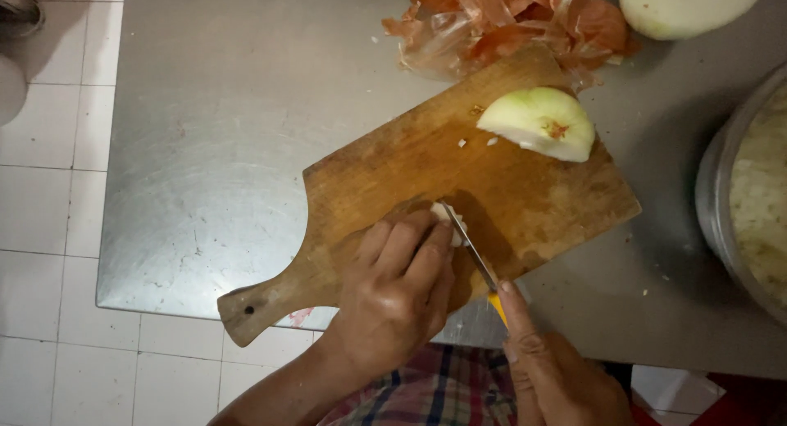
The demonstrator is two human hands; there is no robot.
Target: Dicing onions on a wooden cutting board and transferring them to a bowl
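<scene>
1. Onion piece [449, 218] sits near the middle of the wooden cutting board [393, 172], on the steel bench [238, 106].
2. Your left hand [398, 299] presses curled fingers [426, 254] down on that piece.
3. Your right hand [557, 377] is clenched around a yellow-handled knife [475, 258], blade touching the piece.
4. Half an onion [541, 123] lies at the board's far end, near the onion skins [508, 20].

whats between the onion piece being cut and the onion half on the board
Only bare board with a couple of tiny onion bits separates the piece from the half, seen in the head view.
</scene>
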